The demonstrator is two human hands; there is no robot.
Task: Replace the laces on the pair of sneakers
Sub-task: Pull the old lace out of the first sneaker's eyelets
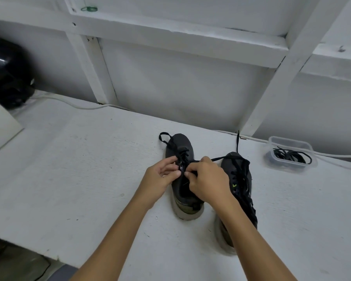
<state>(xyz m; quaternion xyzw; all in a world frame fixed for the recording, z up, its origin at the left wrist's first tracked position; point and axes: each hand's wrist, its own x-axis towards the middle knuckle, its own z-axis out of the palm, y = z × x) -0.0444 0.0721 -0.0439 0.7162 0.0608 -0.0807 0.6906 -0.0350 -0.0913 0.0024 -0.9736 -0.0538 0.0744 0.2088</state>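
Head view. Two dark sneakers sit toe-away on the white table [69, 169]. Left sneaker [180, 147]: both hands meet over its upper eyelets.

Step, as I judge it: working the black lace [182, 154] through the top holes. Whether it is going in or coming out I cannot tell.

Left hand [160, 177]: fingers curled, pinching at the eyelet edge. Right hand [207, 179]: fingers curled, pinching the lace, forearm crossing the right sneaker [239, 171], which carries a loose lace.

More laces lie in the plastic tub [292, 139], well right.

Next move probably needs a fine pinch near the lace tip and a steady hold on the eyelet.
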